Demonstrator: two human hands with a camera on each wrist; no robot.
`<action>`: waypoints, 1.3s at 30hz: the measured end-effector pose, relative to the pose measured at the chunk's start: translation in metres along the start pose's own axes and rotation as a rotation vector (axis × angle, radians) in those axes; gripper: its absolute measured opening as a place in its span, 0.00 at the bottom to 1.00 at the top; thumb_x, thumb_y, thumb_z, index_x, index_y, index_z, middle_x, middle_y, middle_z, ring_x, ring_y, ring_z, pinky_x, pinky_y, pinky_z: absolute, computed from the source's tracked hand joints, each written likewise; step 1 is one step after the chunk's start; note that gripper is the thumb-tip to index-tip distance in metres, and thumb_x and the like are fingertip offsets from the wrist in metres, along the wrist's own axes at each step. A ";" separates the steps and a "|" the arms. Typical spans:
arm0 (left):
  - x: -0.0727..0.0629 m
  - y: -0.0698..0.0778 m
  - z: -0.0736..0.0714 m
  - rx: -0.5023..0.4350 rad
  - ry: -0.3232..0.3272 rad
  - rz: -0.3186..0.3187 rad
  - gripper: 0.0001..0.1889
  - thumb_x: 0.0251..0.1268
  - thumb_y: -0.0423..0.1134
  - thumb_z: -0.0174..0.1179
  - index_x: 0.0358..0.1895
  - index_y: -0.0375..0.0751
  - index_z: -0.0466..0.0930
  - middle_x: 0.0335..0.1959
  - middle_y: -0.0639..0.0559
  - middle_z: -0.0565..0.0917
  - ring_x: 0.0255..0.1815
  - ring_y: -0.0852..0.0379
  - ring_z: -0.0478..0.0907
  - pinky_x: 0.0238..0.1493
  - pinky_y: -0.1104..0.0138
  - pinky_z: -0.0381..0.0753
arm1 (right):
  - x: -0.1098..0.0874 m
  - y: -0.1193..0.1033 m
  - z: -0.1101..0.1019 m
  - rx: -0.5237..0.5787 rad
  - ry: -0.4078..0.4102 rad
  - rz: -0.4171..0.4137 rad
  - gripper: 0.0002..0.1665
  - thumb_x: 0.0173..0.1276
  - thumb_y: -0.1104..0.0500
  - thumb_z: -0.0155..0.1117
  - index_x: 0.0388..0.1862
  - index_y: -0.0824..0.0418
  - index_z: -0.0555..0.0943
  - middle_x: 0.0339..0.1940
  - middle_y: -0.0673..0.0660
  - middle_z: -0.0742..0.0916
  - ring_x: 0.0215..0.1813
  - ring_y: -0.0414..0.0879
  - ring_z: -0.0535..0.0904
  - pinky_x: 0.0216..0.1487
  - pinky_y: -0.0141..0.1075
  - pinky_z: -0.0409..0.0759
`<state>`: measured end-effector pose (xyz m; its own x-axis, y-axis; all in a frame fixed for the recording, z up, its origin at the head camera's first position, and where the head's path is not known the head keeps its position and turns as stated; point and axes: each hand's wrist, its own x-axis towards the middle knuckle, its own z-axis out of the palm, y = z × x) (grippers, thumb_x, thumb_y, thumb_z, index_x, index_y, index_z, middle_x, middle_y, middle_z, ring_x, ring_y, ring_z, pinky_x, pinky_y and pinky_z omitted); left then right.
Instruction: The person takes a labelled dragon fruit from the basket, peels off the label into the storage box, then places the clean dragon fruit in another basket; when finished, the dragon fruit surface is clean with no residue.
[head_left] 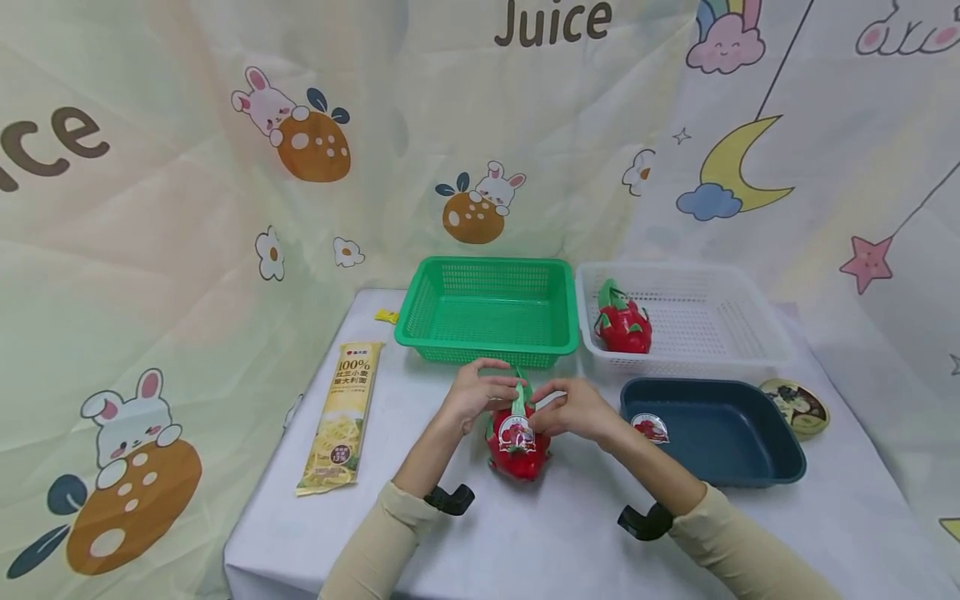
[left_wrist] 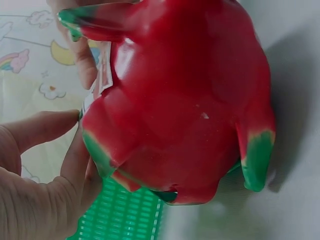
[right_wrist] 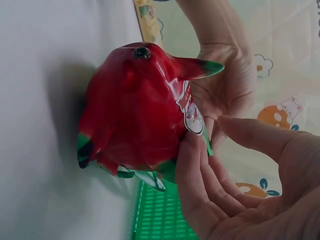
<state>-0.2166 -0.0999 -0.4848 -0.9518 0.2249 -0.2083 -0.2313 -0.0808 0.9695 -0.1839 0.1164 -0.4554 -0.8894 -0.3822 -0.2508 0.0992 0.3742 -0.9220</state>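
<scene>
Right hand's (head_left: 573, 408) view alone shows fruit's (right_wrist: 135, 110) dark nub (right_wrist: 142, 53).

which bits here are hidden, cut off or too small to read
Left wrist view: red dragon fruit, part cut off by the top edge.
Left wrist view: sticker, print turned nearly edge-on.
Head view: pasta packet, finest print too small.
Head view: round tin, lower left hidden by navy tray.
</scene>
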 end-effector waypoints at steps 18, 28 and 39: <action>0.003 -0.005 -0.004 -0.043 0.030 -0.003 0.31 0.62 0.22 0.69 0.67 0.33 0.69 0.49 0.37 0.90 0.49 0.46 0.90 0.48 0.59 0.89 | 0.010 0.005 0.003 0.060 0.028 0.008 0.24 0.64 0.63 0.76 0.55 0.73 0.80 0.36 0.62 0.91 0.38 0.53 0.90 0.44 0.47 0.90; 0.002 -0.007 -0.003 -0.076 0.034 0.000 0.30 0.63 0.23 0.69 0.68 0.32 0.69 0.51 0.36 0.89 0.51 0.46 0.89 0.51 0.58 0.89 | 0.014 0.011 0.000 0.063 0.015 0.027 0.22 0.66 0.62 0.75 0.54 0.71 0.82 0.39 0.61 0.92 0.39 0.52 0.90 0.47 0.49 0.90; 0.007 -0.013 -0.004 -0.144 -0.012 -0.021 0.36 0.63 0.23 0.69 0.73 0.29 0.63 0.54 0.37 0.88 0.55 0.46 0.87 0.57 0.56 0.86 | 0.010 0.014 -0.003 0.120 -0.090 0.031 0.13 0.70 0.63 0.71 0.49 0.70 0.89 0.40 0.60 0.92 0.39 0.47 0.88 0.47 0.44 0.90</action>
<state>-0.2209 -0.1010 -0.4994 -0.9442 0.2393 -0.2264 -0.2787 -0.2138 0.9363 -0.1930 0.1202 -0.4698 -0.8423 -0.4479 -0.2997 0.1830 0.2853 -0.9408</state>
